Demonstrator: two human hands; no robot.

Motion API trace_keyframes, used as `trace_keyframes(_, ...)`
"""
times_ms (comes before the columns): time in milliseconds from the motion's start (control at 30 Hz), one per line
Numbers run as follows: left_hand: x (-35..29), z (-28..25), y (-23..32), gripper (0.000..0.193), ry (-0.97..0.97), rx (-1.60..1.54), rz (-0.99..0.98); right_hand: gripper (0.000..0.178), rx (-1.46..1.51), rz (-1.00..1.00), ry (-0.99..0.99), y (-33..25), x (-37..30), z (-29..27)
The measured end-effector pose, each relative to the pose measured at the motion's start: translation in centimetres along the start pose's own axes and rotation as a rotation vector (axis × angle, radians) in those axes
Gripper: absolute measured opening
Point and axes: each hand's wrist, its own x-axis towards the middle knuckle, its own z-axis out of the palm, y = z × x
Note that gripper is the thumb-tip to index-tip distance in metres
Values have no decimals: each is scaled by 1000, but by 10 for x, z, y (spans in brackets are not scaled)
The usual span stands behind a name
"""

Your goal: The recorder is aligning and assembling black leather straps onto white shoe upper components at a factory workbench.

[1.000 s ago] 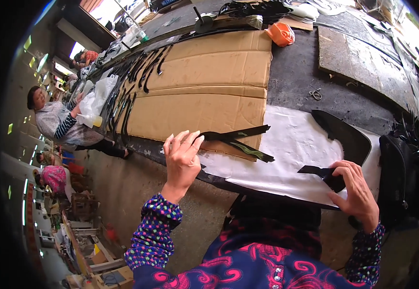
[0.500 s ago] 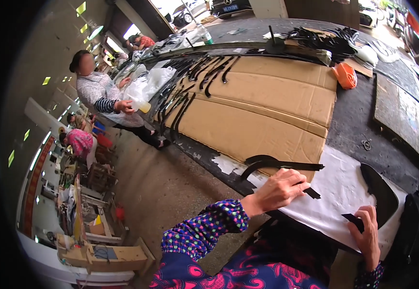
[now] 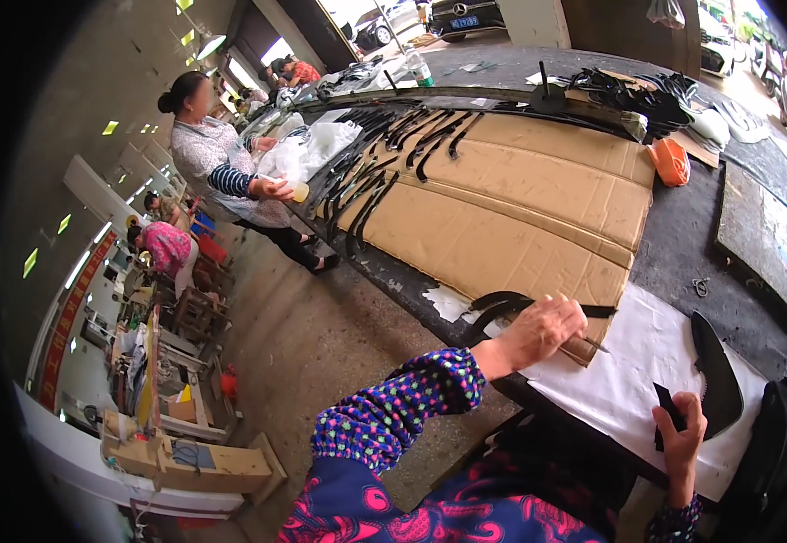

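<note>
My left hand [image 3: 543, 330] is closed in a pinch over the near edge of the cardboard. From its fingers sticks a thin pointed tool [image 3: 598, 345], pen-like, mostly hidden by the hand. Beside and partly beneath this hand lie curved black strips [image 3: 500, 300]; one straight end reaches out to its right. At the lower right, my right hand [image 3: 683, 433] grips a short flat black strip [image 3: 667, 404] between thumb and fingers, tilted upward. A larger curved black piece [image 3: 717, 380] rests on the white sheet [image 3: 624, 362], just beyond the right hand.
Brown cardboard [image 3: 520, 213] covers much of the dark table, with several curved black strips [image 3: 448, 145] along its far left. An orange bag [image 3: 669, 163] sits at its far right corner. A dark board [image 3: 769, 231] lies farther right. Across the table corner stands a person [image 3: 226, 167] holding a pale container.
The black strip end under my left hand no longer shows; a thin pointed tool shows there now. The strip in my right hand has tipped more upright. The view has shifted slightly.
</note>
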Motion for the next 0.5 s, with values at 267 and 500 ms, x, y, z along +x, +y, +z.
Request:
trace_keyframes(267, 61, -54, -17, 21, 496, -417, -449, 30, 40, -15, 38, -7, 0, -5)
trace_keyframes(500, 51, 7, 67, 11, -109, -440, 14, 21, -143, -124, -130, -30, 16, -29)
